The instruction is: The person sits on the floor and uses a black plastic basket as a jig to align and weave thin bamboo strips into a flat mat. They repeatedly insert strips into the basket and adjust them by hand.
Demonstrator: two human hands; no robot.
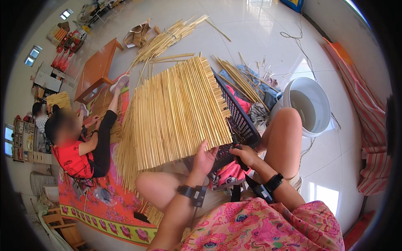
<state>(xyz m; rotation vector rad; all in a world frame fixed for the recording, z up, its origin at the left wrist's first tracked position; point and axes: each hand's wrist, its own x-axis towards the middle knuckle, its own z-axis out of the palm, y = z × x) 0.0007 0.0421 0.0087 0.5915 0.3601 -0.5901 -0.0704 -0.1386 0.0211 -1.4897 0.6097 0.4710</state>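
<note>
The mat of reeds (180, 113) at the frame's centre is pale straw yellow, striped by its own parallel stalks, and the crate (240, 119) just right of it is black with a fine grid pattern. At the bottom, the dress (268, 228) is pink with a busy floral print, and both wrists carry black bands (192, 193). The bucket (312, 106) at right is white, the floor mat (104, 205) at lower left red with flowers and a yellow-green border, and the low table (96, 69) at upper left orange-brown.

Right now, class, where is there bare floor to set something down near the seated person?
Bare pale tiled floor lies right of the white plastic bucket. Crowded: the woven straw-stick mat, black plastic crate and loose straw bundles ahead.
</note>
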